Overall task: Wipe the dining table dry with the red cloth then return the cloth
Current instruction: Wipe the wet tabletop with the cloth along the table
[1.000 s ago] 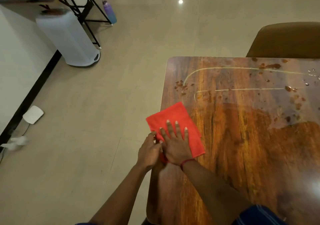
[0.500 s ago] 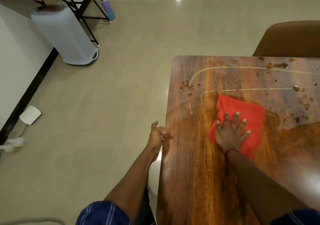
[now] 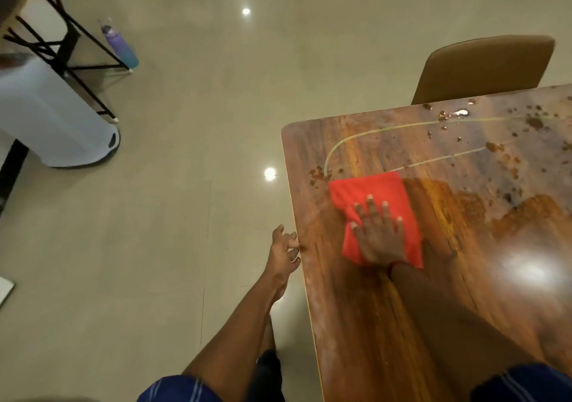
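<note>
The red cloth (image 3: 373, 196) lies flat on the wooden dining table (image 3: 365, 324) near its left edge. My right hand (image 3: 380, 234) presses on the cloth's near half with fingers spread. My left hand (image 3: 283, 253) rests at the table's left edge, fingers loosely apart and touching the rim, holding nothing. Water drops and brown wet patches (image 3: 495, 147) cover the far part of the table, with thin curved wipe lines just beyond the cloth.
A brown chair (image 3: 483, 67) stands at the table's far side. On the tiled floor at left are a white bin (image 3: 52, 123), a black folding stand (image 3: 77, 58) and a purple bottle (image 3: 120, 45).
My right hand slid the cloth right across the table, then back left toward the edge. My left hand let go of the cloth and stays at the table's rim.
</note>
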